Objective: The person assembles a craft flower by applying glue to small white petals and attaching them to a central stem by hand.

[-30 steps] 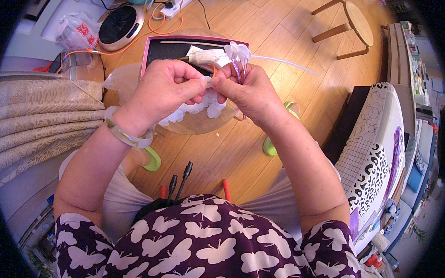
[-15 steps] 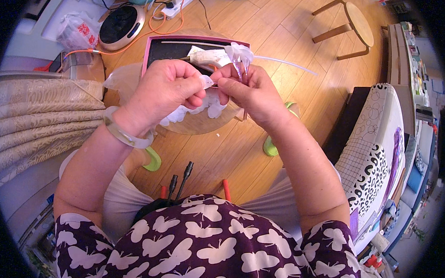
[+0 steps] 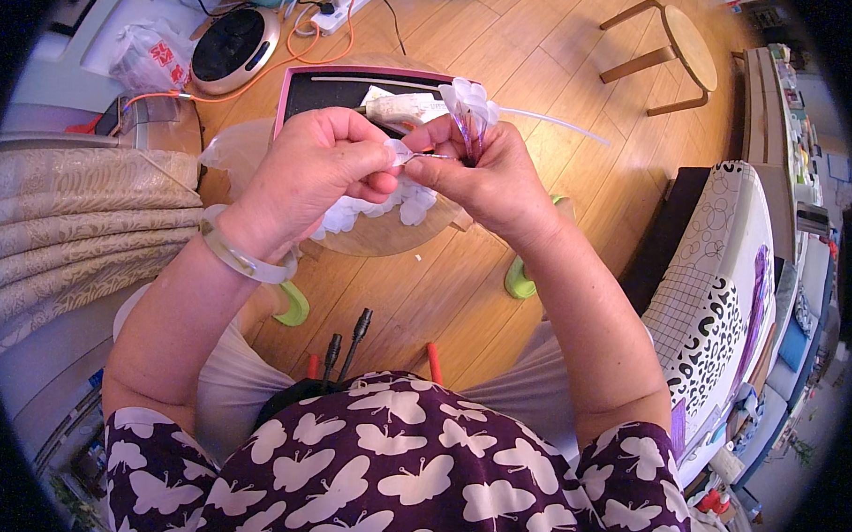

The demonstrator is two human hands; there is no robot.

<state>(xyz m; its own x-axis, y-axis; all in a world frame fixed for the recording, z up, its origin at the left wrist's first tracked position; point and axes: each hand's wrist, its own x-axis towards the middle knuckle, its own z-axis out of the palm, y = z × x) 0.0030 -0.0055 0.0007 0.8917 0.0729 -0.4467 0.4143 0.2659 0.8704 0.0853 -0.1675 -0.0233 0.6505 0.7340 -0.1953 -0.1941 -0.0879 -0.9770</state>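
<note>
Between the thumb and fingertips of my left hand (image 3: 331, 159) is a small translucent white petal (image 3: 395, 150), held at chest height. From it a thin wire stem (image 3: 432, 155) runs across to my right hand (image 3: 485, 179), whose thumb and index finger pinch it. That same hand also keeps a bunch of white petals on purple stems (image 3: 469, 101) upright, with the petals above the fingers. Below my hands, more white petals (image 3: 414, 206) lie on a round wooden surface (image 3: 384, 246), partly hidden by my left hand.
Behind my hands is a pink-rimmed black box (image 3: 284, 97) with a stained white tool (image 3: 403, 108) in it. A translucent rod (image 3: 562, 123) sticks out rightward. Farther off are a power strip (image 3: 341, 10) with an orange cord, a round black-topped appliance (image 3: 235, 51) and a wooden stool (image 3: 687, 50).
My right hand has moved slightly right, so a stretch of wire now shows between the two hands. The petal bunch has tilted and shifted a little to the right.
</note>
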